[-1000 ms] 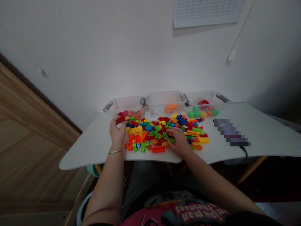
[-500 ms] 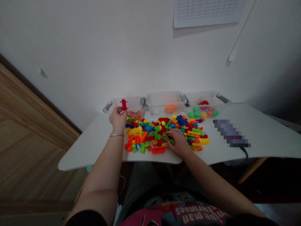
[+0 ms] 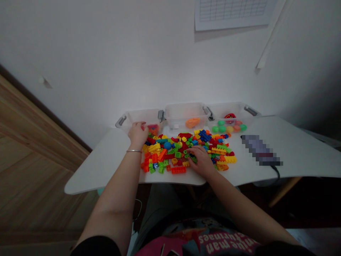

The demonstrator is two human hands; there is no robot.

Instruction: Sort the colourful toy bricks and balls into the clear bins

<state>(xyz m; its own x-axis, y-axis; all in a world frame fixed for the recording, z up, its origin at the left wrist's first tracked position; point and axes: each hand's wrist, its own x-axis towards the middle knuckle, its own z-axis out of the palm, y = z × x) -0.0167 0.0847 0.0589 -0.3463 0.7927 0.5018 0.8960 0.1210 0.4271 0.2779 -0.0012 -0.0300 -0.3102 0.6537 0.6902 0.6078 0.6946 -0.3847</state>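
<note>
My left hand reaches into the left clear bin, its fingers bent over the front wall. A red toy piece shows at the fingertips, low in the bin and partly hidden by the hand and the cloudy plastic. Orange pieces lie below it. My right hand rests on the right half of a pile of colourful building blocks, thumb and fingers apart around some green and dark blocks. The pile covers the table in front of the bins.
A middle clear bin holds an orange piece. The right bin has green, orange and yellow balls and a red item. A pixelated device with a cable lies right on the white table, against the wall.
My left hand has moved down and slightly right, bringing the red toy piece from above the left bin to inside it. My right hand has stayed on the block pile.
</note>
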